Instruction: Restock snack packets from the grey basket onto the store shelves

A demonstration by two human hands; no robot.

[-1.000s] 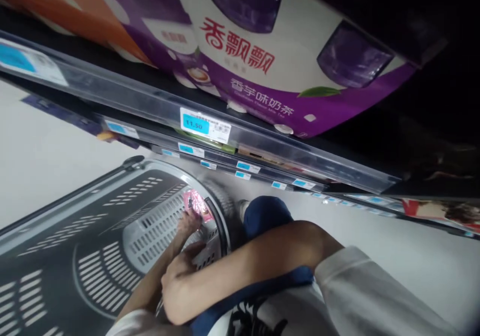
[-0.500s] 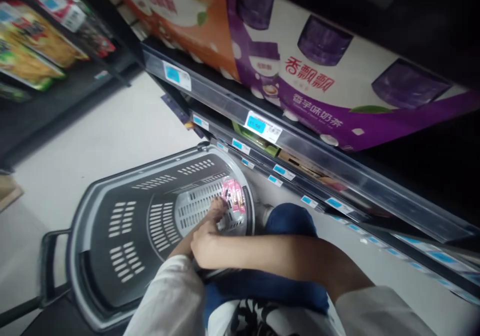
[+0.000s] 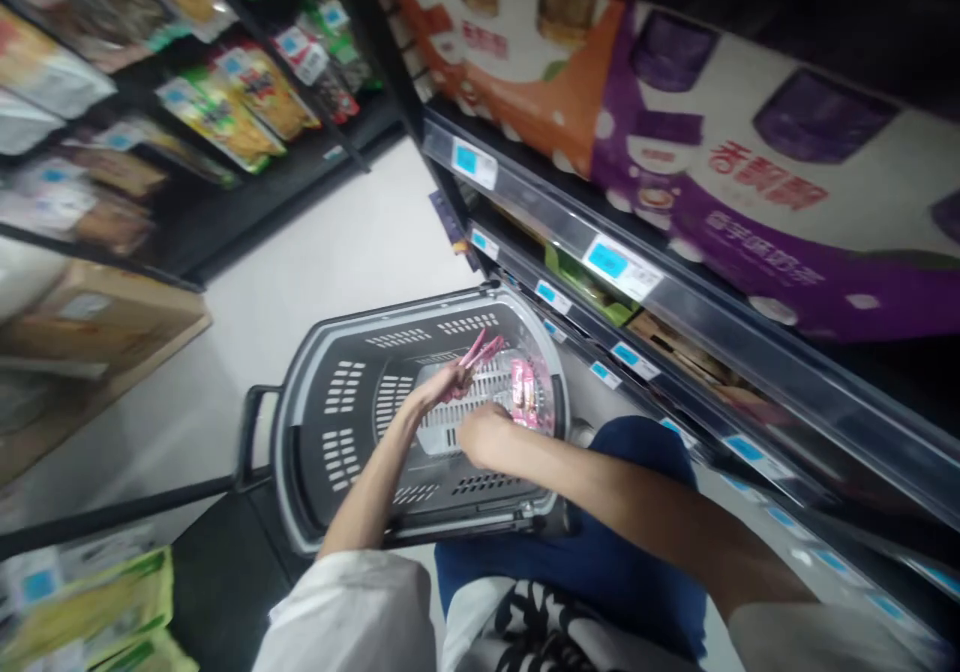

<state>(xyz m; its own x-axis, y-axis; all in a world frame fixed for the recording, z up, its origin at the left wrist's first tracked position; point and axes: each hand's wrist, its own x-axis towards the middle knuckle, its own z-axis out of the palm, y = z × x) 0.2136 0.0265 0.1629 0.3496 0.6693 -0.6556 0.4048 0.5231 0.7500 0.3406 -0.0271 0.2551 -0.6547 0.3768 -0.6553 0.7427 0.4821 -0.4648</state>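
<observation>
The grey plastic shopping basket (image 3: 311,352) stands on the floor in front of me, with slotted walls. My left hand (image 3: 448,382) is inside it, closed around pink snack packets (image 3: 480,352) that stick out past the fingers. Just to the right, my right hand (image 3: 484,436) is low over the basket's bottom with its fingers curled. What it holds, if anything, is hidden. Beside it, more pink-and-white packets (image 3: 523,384) lie at the right end of the basket.
On the right, a shelf (image 3: 547,217) with price tags carries large purple-and-white milk tea packs (image 3: 757,192) and an orange one. Shelves at upper left hold bagged snacks (image 3: 225,117). A cardboard box (image 3: 127,322) is at left; yellow-green bags (image 3: 112,602) lie at lower left.
My hands, crossed before, are now apart, and the left one has come up with pink packets in it. The view has shifted, so the basket appears further right.
</observation>
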